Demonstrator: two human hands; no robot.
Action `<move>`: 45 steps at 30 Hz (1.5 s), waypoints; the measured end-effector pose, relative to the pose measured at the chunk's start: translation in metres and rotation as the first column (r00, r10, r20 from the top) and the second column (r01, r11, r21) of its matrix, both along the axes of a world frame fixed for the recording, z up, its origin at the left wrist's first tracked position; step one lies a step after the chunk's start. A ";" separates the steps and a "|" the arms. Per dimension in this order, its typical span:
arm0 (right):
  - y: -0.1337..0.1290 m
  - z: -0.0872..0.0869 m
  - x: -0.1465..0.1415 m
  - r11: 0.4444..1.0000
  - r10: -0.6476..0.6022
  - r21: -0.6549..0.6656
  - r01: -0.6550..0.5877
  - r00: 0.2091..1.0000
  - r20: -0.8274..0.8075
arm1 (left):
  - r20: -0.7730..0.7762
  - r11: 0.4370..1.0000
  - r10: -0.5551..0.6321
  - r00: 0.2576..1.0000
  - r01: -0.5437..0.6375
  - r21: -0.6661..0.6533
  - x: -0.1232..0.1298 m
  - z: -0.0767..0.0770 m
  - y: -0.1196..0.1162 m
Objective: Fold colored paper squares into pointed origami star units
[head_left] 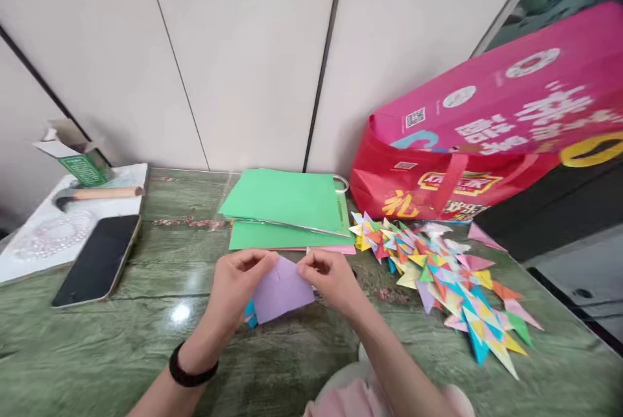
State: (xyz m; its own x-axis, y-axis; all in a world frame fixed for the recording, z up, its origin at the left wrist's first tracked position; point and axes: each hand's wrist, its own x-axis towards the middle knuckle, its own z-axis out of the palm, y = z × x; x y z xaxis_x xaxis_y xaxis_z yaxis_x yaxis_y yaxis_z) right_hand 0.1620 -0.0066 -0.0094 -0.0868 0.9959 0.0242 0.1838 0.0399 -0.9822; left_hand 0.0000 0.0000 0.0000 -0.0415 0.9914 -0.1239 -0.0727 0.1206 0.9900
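A purple sheet of paper (285,295) with a crease near its top is held up between both hands over the table. My left hand (241,281) pinches its upper left edge between thumb and fingers. At the upper right corner my right hand (331,277) grips it the same way. A small blue piece (250,313) shows behind the paper's left side, mostly hidden. Just beyond the hands lies a stack of green paper (287,200), with a pink edge under it.
Many folded paper pieces (457,281) in several colours lie in a heap to the right. Behind them stand a red gift bag (389,177) and a pink bag (487,93). At left are a phone (100,261), a wooden-handled sickle (104,192) and a green box (85,169).
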 end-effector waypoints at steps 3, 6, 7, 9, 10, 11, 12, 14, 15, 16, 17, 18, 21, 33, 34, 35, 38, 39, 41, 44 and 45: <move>0.001 -0.004 0.001 1.000 -0.009 0.007 0.009 1.000 -0.008 | 0.016 1.000 0.012 1.000 -0.012 -0.011 0.003 0.000 0.000; 0.003 -0.008 0.004 0.997 -0.078 0.008 0.078 0.996 -0.038 | 0.066 0.995 0.087 0.994 -0.084 -0.045 0.000 0.002 0.004; 0.004 -0.009 0.006 0.993 -0.114 0.005 0.115 0.992 -0.057 | 0.097 0.990 0.129 0.987 -0.124 -0.060 -0.002 0.002 0.005; 0.005 -0.009 0.008 0.986 -0.167 -0.001 0.168 0.980 -0.111 | 0.146 0.980 0.193 0.970 -0.185 -0.067 -0.005 0.003 0.008; 0.005 -0.009 0.008 0.984 -0.174 0.000 0.176 0.975 -0.137 | 0.152 0.979 0.203 0.967 -0.196 -0.059 -0.006 0.003 0.008; 0.004 -0.008 0.007 0.986 -0.164 0.004 0.167 0.974 -0.157 | 0.141 0.981 0.196 0.971 -0.191 -0.046 -0.007 0.002 0.008; 0.004 -0.007 0.006 0.989 -0.141 0.014 0.145 0.976 -0.167 | 0.115 0.984 0.179 0.977 -0.177 -0.027 -0.007 0.001 0.008; 0.002 -0.007 0.004 0.996 -0.071 0.033 0.077 0.984 -0.163 | 0.047 0.991 0.132 0.990 -0.133 0.016 -0.005 -0.002 0.006; 0.002 -0.007 0.002 0.998 -0.041 0.039 0.048 0.986 -0.162 | 0.009 0.993 0.109 0.994 -0.109 0.037 -0.004 -0.003 0.005; 0.001 -0.007 0.001 0.998 -0.025 0.045 0.033 0.986 -0.165 | -0.026 0.994 0.087 0.996 -0.086 0.062 -0.003 -0.003 0.004; 0.000 -0.007 0.000 0.998 -0.028 0.052 0.038 0.985 -0.171 | -0.061 0.994 0.067 0.996 -0.061 0.088 -0.003 -0.003 0.004; 0.000 -0.007 0.000 0.996 -0.043 0.063 0.055 0.983 -0.177 | -0.097 0.993 0.046 0.994 -0.035 0.116 -0.002 -0.003 0.003; -0.002 -0.005 0.001 0.979 -0.106 0.159 0.130 0.982 -0.156 | -0.219 0.978 0.021 0.975 0.026 0.208 -0.003 0.003 0.002; -0.005 0.003 0.003 0.784 -0.146 0.620 0.021 0.978 0.152 | -0.199 0.961 -0.189 0.962 0.223 0.164 -0.006 0.015 0.001; -0.006 0.003 0.003 0.789 -0.145 0.613 0.028 0.979 0.141 | -0.201 0.958 -0.174 0.964 0.213 0.191 -0.007 0.014 0.001; -0.006 0.003 0.003 0.804 -0.137 0.594 0.035 0.983 0.127 | -0.209 0.953 -0.161 0.965 0.207 0.220 -0.007 0.014 0.000; -0.007 0.003 0.003 0.864 -0.097 0.500 0.056 0.994 0.056 | -0.259 0.927 -0.125 0.958 0.205 0.314 -0.009 0.013 0.000; -0.007 0.003 0.003 0.880 -0.086 0.471 0.062 0.996 0.029 | -0.275 0.916 -0.122 0.954 0.215 0.339 -0.009 0.013 -0.001; -0.005 0.002 0.004 0.900 -0.068 0.431 0.072 0.997 -0.024 | -0.296 0.898 -0.131 0.946 0.240 0.369 -0.010 0.014 -0.001; -0.003 0.001 0.005 0.920 -0.034 0.385 0.071 0.994 -0.102 | -0.311 0.891 -0.145 0.939 0.260 0.371 -0.009 0.015 -0.001; -0.002 0.001 0.005 0.931 -0.027 0.358 0.074 0.991 -0.134 | -0.314 0.894 -0.146 0.938 0.261 0.365 -0.009 0.015 -0.001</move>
